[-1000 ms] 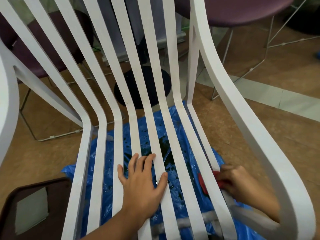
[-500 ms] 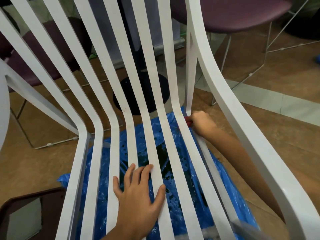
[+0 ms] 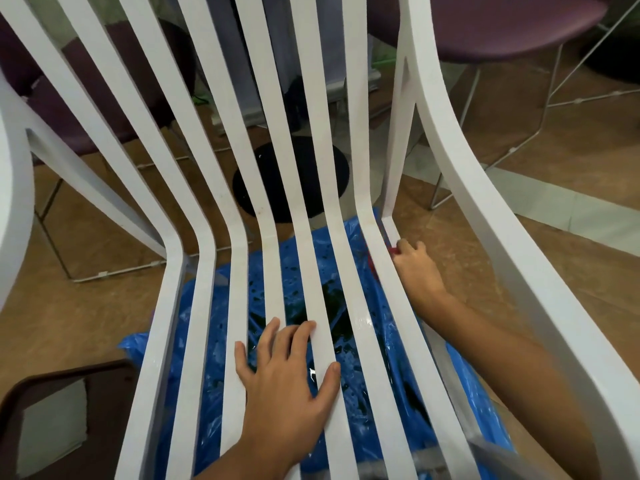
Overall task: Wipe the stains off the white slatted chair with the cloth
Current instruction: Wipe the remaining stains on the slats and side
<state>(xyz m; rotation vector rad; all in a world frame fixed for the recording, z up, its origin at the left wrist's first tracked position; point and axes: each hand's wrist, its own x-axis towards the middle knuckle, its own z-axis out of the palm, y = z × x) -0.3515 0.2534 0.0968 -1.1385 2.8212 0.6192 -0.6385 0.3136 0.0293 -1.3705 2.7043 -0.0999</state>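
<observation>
Our right fingers (image 3: 412, 247) are curled round the red cloth (image 3: 373, 268), pinching it against the outermost seat slat (image 3: 389, 233) just where the seat bends up into the back. Only a sliver of the cloth shows, most of it hidden under the right hand (image 3: 415, 271) and behind the slat. We judge the grip is this tight so that the cloth wraps the slat's edge and rubs top and side together. The slat next to it (image 3: 365, 209) shows faint yellowish marks at the bend, possibly stains not yet wiped.

Our left fingers (image 3: 301, 336) are straight and spread and hold nothing. The left hand (image 3: 287, 386) lies flat across two middle slats, the thumb reaching onto a third. We take this as bracing, so the chair (image 3: 526, 271) does not shift under the rubbing.

The right forearm lies in the gap between the outer slat and the sweeping armrest, which leaves room to slide along the slat but little to swing sideways. The gaps between slats are narrow, enough for fingertips and a fold of cloth. Beneath the seat a wet blue plastic sheet (image 3: 360, 375) is spread on the floor, likely to catch drips. A purple chair (image 3: 502, 26) stands well apart behind.
</observation>
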